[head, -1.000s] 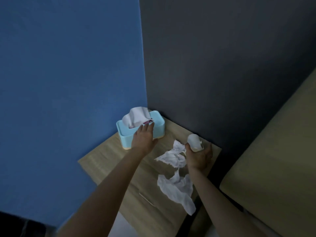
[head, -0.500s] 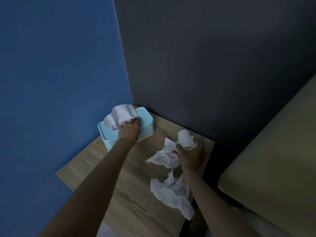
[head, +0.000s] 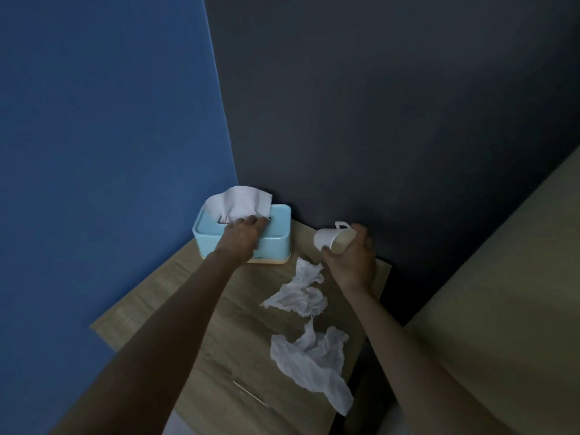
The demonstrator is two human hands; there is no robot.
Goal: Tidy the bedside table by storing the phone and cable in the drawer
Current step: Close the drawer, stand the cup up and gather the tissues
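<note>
- Left hand (head: 243,235) resting on top of light-blue plastic tissue box (head: 276,243), fingertips pinching white tissue (head: 240,204) sticking out of slot.
- Right hand (head: 353,262) gripping small white handled cup (head: 332,240), tipped sideways, held above wood-grain bedside table (head: 150,306).
- Lying on tabletop: two crumpled white tissues (head: 301,293), one nearer (head: 314,359); thin pale stick (head: 251,392) near front edge.
- Phone, cable, drawer: not showing in view.
- Tan mattress edge (head: 502,293) sitting at right.
</note>
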